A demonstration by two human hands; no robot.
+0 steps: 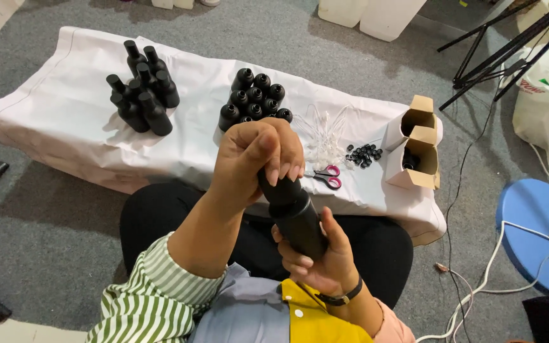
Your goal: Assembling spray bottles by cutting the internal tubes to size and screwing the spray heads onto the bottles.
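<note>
My right hand [322,254] grips the body of a black bottle [297,216] held in front of me, above my lap. My left hand [255,162] is closed over the bottle's top, hiding its cap or neck. Beyond the hands lies a low surface under a white cloth [65,121]. On it stand a group of capped black bottles [142,89] at the left and a cluster of open-necked black bottles [255,98] in the middle.
Pink-handled scissors [326,174], a pile of clear plastic tubes [322,136], small black caps [363,154] and two open cardboard boxes [414,149] lie at the right of the cloth. Black tripod legs [509,47], cables and a blue round stool [538,232] stand at the right.
</note>
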